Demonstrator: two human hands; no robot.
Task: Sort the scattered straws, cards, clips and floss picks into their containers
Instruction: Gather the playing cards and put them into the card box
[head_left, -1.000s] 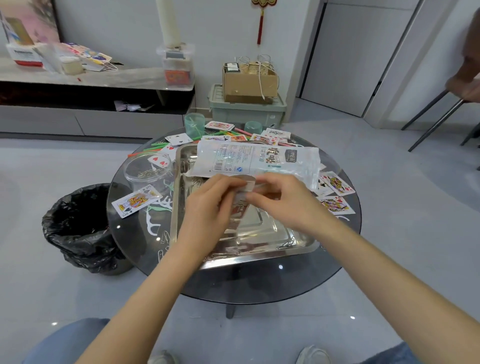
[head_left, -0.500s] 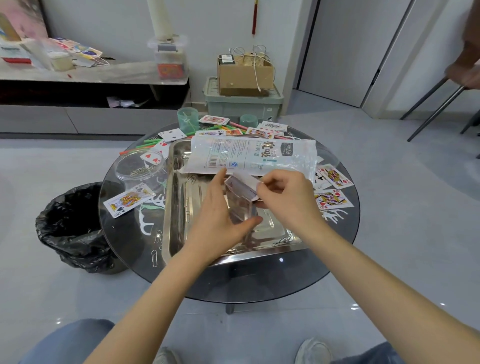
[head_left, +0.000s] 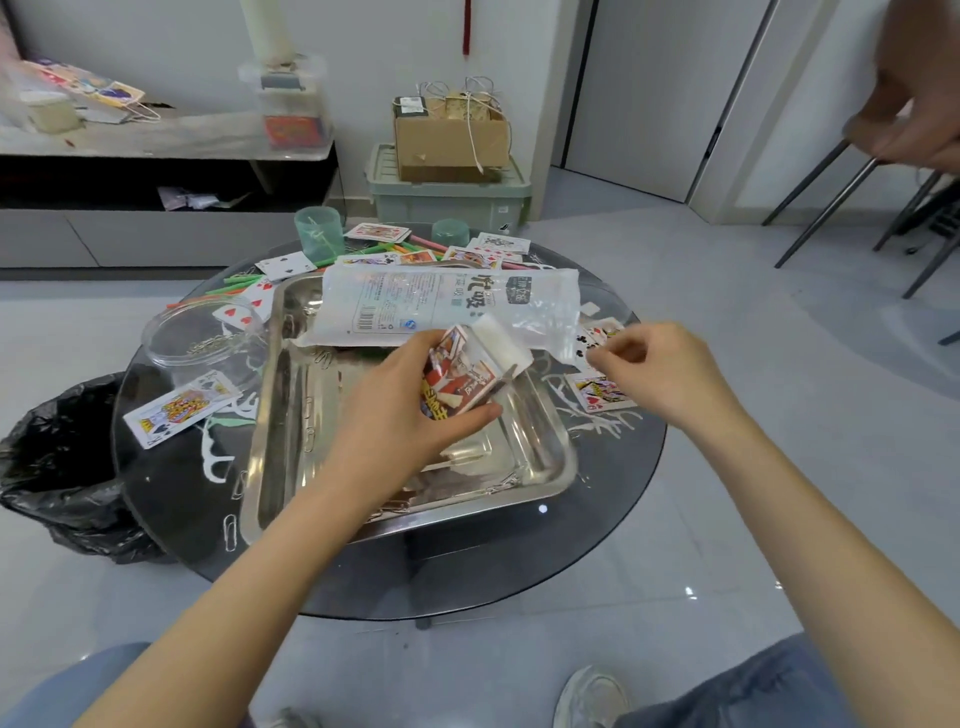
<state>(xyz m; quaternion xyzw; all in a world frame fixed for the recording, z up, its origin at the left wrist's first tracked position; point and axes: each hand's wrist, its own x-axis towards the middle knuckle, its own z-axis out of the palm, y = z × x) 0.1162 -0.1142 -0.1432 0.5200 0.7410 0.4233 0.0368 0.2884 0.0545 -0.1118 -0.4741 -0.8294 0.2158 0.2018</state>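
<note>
My left hand (head_left: 400, 415) grips a clear card case (head_left: 467, 374) with cards inside, its lid tipped open, above the steel tray (head_left: 291, 415). My right hand (head_left: 665, 374) has its fingers curled and pinches the edge of a playing card (head_left: 592, 340) on the table's right side. Another card (head_left: 600, 389) lies just below it. More cards lie at the left (head_left: 179, 408) and the back (head_left: 376, 231). A plastic straw bag (head_left: 447, 301) lies across the tray's far end. Coloured straws (head_left: 234, 283), white floss picks (head_left: 215, 457) and paper clips (head_left: 230, 530) are scattered about.
A clear round tub (head_left: 197, 338) holding clips sits left of the tray. Two green cups (head_left: 318, 234) (head_left: 450, 232) stand at the back of the round glass table (head_left: 467, 571). A black bin bag (head_left: 57, 467) is on the floor at left. Chair legs (head_left: 821, 202) stand at right.
My right hand left the case and moved right to the card on the table. My left hand turned the case, which now shows cards inside.
</note>
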